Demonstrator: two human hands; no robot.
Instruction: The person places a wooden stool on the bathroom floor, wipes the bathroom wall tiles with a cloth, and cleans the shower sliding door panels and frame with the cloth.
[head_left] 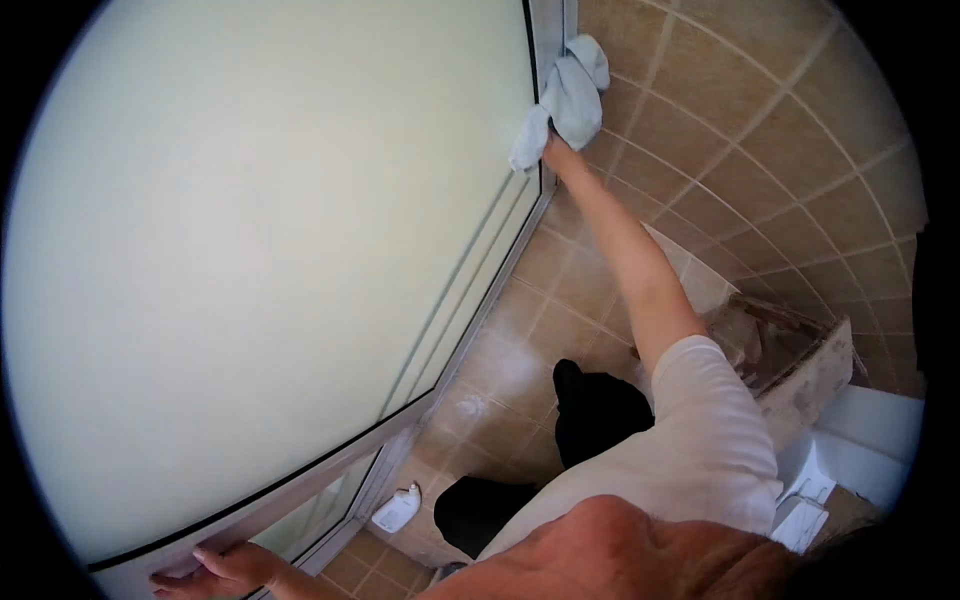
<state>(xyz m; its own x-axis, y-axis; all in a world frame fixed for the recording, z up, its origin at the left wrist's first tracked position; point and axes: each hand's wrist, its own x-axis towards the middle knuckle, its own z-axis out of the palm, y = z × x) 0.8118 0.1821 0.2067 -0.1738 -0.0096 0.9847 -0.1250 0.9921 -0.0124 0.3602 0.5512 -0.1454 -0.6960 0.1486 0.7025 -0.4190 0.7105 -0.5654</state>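
Observation:
A pale cloth (574, 100) is bunched in my right hand (560, 157), whose fingers are mostly hidden by it. It lies against the metal frame (548, 45) at the far upper side of a large frosted glass panel (270, 250), in the corner by the tiled wall. My right arm is stretched out in a white short sleeve. At the lower left, my left hand (225, 572) rests on the panel's metal frame with fingers and thumb apart, holding nothing that I can see.
Brown tiles cover the wall (740, 130) and the floor (560, 285). A white spray-bottle-like object (398, 508) is on the floor near the frame. At right stands a worn box-like fixture (815, 375) beside a white fixture (870, 430). Whitish smears mark the floor.

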